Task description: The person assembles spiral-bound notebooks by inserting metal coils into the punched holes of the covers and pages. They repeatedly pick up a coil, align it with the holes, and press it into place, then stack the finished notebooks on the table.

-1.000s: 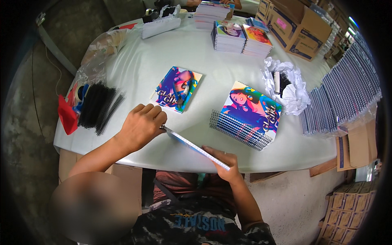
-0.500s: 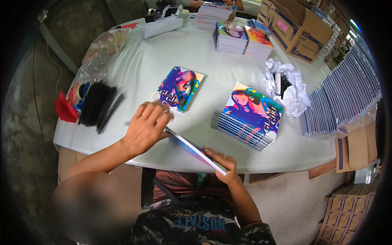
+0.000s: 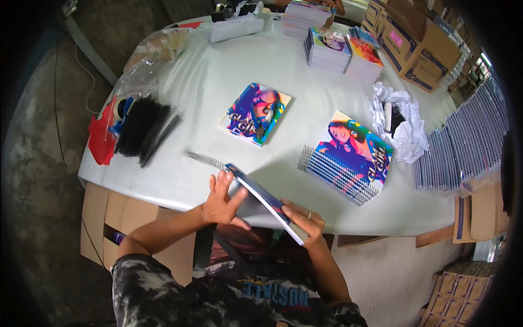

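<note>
Tilted on edge above the table's front, a notebook (image 3: 267,203) is gripped at its near right end by my right hand (image 3: 306,220), which wears a ring. A dark spiral coil (image 3: 204,158) sticks out leftward from the notebook's far left end. My left hand (image 3: 224,203) is open beside that end, fingers spread; whether its fingertips touch the edge I cannot tell. Beyond lies a colourful-covered notebook stack (image 3: 255,114) with a small dark tool (image 3: 260,129) on top. To the right, spiral-bound notebooks (image 3: 354,155) are fanned in an overlapping pile.
Loose black coils (image 3: 147,128) lie at left beside a red piece (image 3: 102,136) and tape rolls (image 3: 122,111). Crumpled white paper (image 3: 406,125) holds more coils. Bound notebooks (image 3: 463,141) line the right edge; cartons (image 3: 414,46) and notebook stacks (image 3: 327,49) stand behind. Another person's hand (image 3: 330,4) shows at the far edge.
My left hand has come down toward me from the notebook's far end, and its fingers have spread. The coil now shows clearly beyond that end. My right hand keeps its grip; the whole view has shifted.
</note>
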{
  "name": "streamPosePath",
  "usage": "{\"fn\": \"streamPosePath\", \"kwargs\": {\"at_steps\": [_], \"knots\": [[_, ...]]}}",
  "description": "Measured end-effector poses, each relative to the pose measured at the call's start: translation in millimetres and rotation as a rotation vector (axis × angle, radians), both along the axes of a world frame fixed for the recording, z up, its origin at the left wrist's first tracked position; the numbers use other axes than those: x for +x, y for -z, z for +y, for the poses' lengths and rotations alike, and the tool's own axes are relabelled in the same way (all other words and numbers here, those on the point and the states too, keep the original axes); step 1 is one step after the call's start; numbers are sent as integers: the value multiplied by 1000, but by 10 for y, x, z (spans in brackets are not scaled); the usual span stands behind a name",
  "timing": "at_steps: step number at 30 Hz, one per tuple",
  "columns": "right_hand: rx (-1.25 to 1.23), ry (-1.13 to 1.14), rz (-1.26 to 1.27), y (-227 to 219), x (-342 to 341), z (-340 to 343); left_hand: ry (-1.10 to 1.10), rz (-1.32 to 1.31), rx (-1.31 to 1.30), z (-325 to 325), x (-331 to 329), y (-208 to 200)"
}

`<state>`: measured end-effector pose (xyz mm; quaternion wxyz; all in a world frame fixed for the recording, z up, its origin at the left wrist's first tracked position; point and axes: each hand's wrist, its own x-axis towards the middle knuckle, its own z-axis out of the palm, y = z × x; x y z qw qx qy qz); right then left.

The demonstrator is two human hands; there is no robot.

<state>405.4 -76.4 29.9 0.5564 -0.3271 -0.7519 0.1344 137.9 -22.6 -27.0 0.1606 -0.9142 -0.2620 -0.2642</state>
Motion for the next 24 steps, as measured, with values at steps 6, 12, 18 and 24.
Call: {"fn": "streamPosePath", "kwargs": {"at_steps": [6, 12, 18, 24], "knots": [[-42, -101, 40, -3, -179, -60, -178, -468, 181, 471, 79, -603], [-47, -86, 36, 51, -134, -139, -54, -480, 519, 447, 136, -879], [-5, -15, 108, 96, -102, -29, 119, -53, -144, -116, 71, 90], [-70, -143, 45, 46, -175, -83, 13, -542, 241, 318, 327, -487]]}}
